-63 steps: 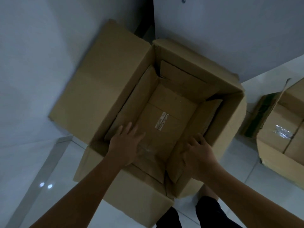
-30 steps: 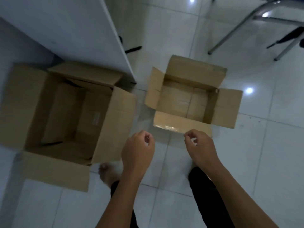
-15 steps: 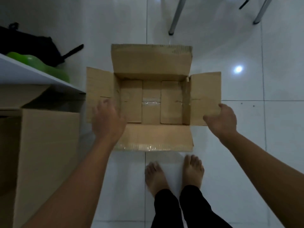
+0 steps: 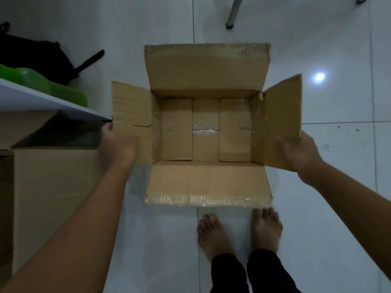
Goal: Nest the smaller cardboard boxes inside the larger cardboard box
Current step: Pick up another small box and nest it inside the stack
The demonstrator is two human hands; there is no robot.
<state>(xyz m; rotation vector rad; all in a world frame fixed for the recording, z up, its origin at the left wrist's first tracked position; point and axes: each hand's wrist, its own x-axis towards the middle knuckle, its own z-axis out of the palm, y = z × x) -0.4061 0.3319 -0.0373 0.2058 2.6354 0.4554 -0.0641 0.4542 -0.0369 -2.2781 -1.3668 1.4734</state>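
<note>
A smaller cardboard box [image 4: 206,132] stands open and empty on the white tile floor in front of me, all of its flaps spread outward. My left hand [image 4: 115,148] grips the near edge of its left flap. My right hand [image 4: 299,151] grips the near corner of its right flap, which is tilted upward. The larger cardboard box [image 4: 53,193] is at the left edge; only its side wall and one flap show, its inside hidden.
A white shelf board [image 4: 42,102] juts out above the larger box, with a green object [image 4: 42,86] and a black bag [image 4: 38,58] behind it. A metal chair leg [image 4: 232,13] stands beyond the smaller box. My bare feet [image 4: 239,231] are just behind its near flap.
I turned from the larger box to the smaller one. Both hands have closed on its side flaps, and the right flap has lifted since half a second ago.
</note>
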